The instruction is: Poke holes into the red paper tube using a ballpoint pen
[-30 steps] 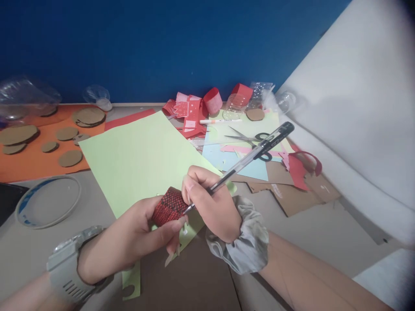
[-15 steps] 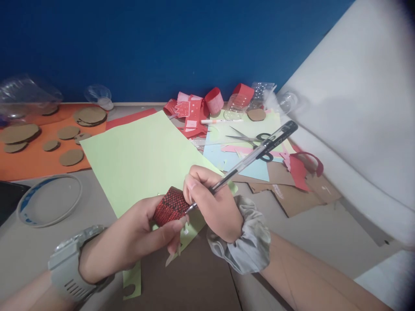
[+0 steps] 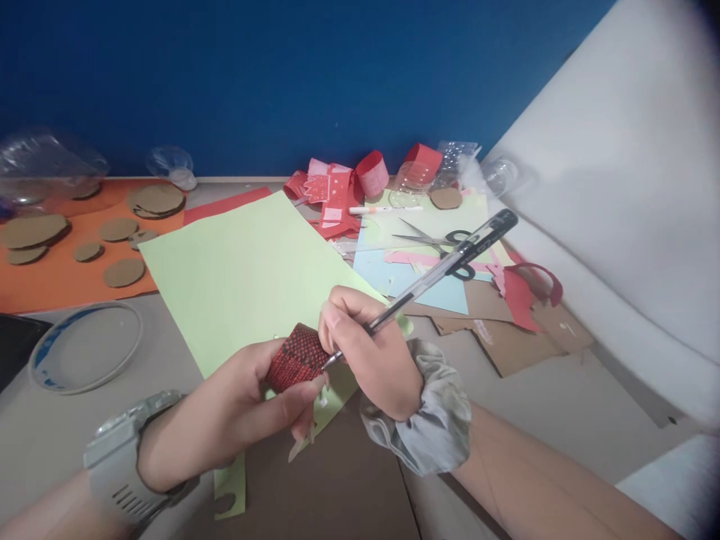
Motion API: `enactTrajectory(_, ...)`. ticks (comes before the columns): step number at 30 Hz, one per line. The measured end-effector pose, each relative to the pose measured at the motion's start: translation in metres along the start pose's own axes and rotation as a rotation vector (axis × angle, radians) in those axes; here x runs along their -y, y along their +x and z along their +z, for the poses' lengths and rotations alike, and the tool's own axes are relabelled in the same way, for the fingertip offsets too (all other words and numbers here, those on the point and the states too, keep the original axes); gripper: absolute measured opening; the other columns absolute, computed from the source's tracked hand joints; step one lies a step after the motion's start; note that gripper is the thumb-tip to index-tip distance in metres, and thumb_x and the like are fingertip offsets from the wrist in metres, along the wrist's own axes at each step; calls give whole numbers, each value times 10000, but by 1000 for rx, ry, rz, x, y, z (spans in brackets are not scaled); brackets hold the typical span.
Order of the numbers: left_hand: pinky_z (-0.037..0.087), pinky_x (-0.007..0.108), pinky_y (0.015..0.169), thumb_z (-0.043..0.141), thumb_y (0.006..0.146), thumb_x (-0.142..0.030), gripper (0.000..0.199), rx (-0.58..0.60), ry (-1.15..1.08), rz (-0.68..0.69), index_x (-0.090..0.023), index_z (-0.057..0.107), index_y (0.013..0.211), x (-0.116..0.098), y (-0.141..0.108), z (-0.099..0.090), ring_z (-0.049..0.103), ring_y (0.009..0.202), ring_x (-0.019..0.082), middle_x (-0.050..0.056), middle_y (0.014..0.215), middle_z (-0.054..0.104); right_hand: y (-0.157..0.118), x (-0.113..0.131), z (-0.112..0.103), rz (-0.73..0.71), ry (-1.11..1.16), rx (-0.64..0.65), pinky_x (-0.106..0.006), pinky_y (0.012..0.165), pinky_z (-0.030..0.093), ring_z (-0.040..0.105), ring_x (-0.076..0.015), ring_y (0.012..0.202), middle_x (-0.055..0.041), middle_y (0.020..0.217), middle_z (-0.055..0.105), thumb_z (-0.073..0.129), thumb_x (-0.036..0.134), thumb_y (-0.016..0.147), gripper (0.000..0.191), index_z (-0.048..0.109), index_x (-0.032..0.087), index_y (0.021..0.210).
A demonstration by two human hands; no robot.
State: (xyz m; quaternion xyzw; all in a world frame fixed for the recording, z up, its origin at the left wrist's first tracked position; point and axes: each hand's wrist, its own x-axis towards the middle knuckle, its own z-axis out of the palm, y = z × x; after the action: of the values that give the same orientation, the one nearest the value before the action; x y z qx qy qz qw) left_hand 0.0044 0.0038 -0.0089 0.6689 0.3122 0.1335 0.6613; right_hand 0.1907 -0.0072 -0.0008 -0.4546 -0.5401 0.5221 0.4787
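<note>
My left hand (image 3: 270, 401) is closed around a small red paper piece (image 3: 298, 356) covered in a dark drawn pattern of dots and lines. Between the fingers of my right hand (image 3: 368, 349) is a clear-barrelled pen (image 3: 421, 289) with a black end. The pen's tip touches, or nearly touches, the red piece at its right edge. Both hands are over the lower part of a light green sheet (image 3: 241, 270). My left fingers hide part of the red piece.
Scissors (image 3: 433, 241) lie on coloured paper at the right, near cardboard scraps (image 3: 517, 349). Cut red paper shapes (image 3: 337, 199) and plastic cups (image 3: 410, 184) are at the back. Cardboard discs (image 3: 124, 272) rest on an orange sheet (image 3: 34, 289). A clear ring-shaped lid (image 3: 87, 386) lies at the left.
Almost nothing differs. Both hands hold the same pose, and the pen stays at the right edge of the red paper piece.
</note>
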Motion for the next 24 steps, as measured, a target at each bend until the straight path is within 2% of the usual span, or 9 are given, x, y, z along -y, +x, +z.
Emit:
enactTrajectory(20,467,206,679,529,1067,-341,370,3,-36,-5,-185,608,740,2,0,0,581,622,116,-16,675,664,0,0,1,-11,8,10,-220,491,386,434,-91,518,63,560,437,517,218,935,320,438,231,625)
enactTrajectory(24,467,213,670,531,1061,-307,364,-5,-29,-12,-184,603,727,1,0,0,577,606,118,-11,665,663,0,0,0,-3,2,-9,-221,485,377,424,-90,507,61,554,460,516,229,944,327,442,229,625)
